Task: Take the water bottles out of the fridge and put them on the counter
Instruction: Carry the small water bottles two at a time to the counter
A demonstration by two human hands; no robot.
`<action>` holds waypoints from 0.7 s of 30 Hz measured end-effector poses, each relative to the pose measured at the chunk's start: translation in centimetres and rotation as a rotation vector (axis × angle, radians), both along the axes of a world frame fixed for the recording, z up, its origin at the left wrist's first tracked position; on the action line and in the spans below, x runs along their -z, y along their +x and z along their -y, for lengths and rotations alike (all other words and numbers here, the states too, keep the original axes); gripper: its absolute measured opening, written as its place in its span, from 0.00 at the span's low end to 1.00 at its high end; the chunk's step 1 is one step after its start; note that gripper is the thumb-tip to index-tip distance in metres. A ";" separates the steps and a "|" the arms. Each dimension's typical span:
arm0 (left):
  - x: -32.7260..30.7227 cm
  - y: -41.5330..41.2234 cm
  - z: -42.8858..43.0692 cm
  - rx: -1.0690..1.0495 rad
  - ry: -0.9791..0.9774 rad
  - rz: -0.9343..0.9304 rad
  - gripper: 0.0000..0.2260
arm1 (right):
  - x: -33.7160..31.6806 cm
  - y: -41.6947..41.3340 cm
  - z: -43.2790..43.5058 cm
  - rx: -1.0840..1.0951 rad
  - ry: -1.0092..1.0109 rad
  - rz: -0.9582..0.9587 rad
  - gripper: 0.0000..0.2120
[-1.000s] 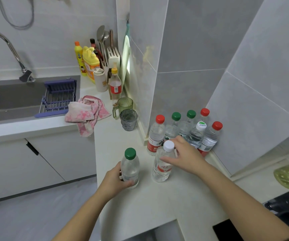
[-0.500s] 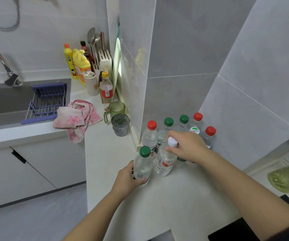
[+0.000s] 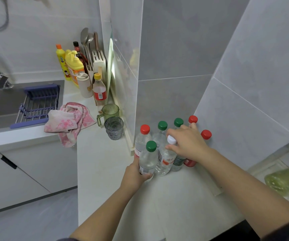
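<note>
We have slid both bottles across the bench [image 3: 103,180] into the corner group [image 3: 162,126]: left hand [image 3: 134,173] fingers wrap the green-capped bottle [image 3: 148,160] low down, right hand [image 3: 188,144] fingers pinch the white-capped bottle [image 3: 165,160] at its neck; both stand against the others, so release comes next

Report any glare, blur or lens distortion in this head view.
Head view: soft, even light; a bright glare strip on the white board leaning at the wall corner; wide-angle bending tilts the tiled walls; the green object at the right edge is smeared beyond telling; the bottles are sharp.
</note>
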State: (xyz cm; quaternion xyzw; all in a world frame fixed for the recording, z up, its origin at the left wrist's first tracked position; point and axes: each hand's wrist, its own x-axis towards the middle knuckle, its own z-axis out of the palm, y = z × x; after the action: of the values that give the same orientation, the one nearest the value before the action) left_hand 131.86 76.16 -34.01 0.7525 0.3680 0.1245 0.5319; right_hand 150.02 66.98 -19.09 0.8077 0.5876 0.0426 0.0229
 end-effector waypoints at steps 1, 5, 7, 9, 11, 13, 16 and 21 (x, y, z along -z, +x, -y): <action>-0.1 0.4 0.1 0.001 0.008 -0.005 0.32 | 0.1 0.0 0.0 -0.002 0.004 -0.007 0.16; -0.5 1.3 0.3 0.002 0.048 -0.034 0.37 | 0.1 0.2 0.1 -0.001 0.005 -0.030 0.15; -0.6 1.4 0.5 -0.010 0.063 -0.052 0.36 | 0.1 0.2 0.1 0.002 -0.008 -0.023 0.16; -0.5 1.2 0.8 -0.040 0.072 -0.082 0.35 | 0.1 0.2 0.1 0.002 -0.010 -0.011 0.16; -0.2 1.3 0.8 -0.042 0.108 -0.127 0.35 | 0.1 0.2 0.2 0.007 -0.003 -0.024 0.16; 0.1 1.5 0.6 -0.025 0.150 -0.162 0.36 | 0.1 0.2 0.3 0.013 0.005 -0.038 0.15; 0.3 1.6 0.6 -0.019 0.162 -0.173 0.35 | 0.2 0.1 0.2 0.027 0.018 -0.036 0.15; 0.4 1.1 1.1 -0.120 0.031 -0.020 0.38 | 0.4 0.3 0.4 0.020 0.020 -0.068 0.18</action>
State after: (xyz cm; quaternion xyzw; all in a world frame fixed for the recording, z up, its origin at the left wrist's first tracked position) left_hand 132.97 75.06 -34.37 0.7386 0.4156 0.1543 0.5079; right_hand 150.37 66.59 -19.47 0.8147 0.5795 0.0209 -0.0048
